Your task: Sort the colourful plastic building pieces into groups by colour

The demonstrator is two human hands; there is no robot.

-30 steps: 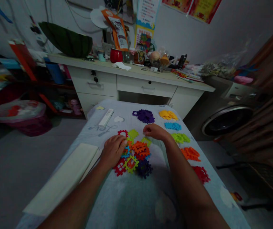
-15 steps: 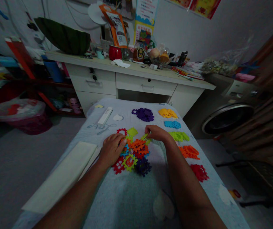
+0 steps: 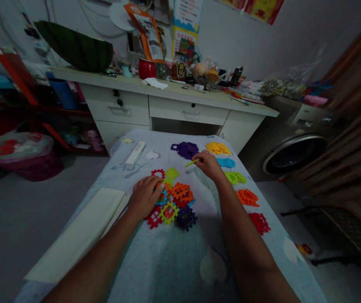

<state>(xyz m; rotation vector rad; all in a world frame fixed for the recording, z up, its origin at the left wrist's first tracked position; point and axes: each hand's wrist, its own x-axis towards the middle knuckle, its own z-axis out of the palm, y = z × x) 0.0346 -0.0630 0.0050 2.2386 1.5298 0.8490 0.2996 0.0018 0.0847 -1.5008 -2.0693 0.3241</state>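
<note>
In the head view my right hand pinches a yellow-green interlocking plastic tile above the cloth, just in front of the purple tiles. My left hand lies open, its fingertips on the left edge of a mixed tile pile. Red, orange, blue, green and dark purple pieces overlap in that pile. Down the right side sit separate heaps of yellow tiles, blue tiles, green tiles, orange tiles and red tiles.
A light blue cloth covers the table. On its left lie a long white box and a folded pale sheet. Beyond stands a white cluttered desk; a washing machine is at right, a pink bin at left.
My right hand has lifted the yellow-green tile from the mixed pile and carried it away toward the purple heap. My left hand stays at the pile. The view has shifted slightly.
</note>
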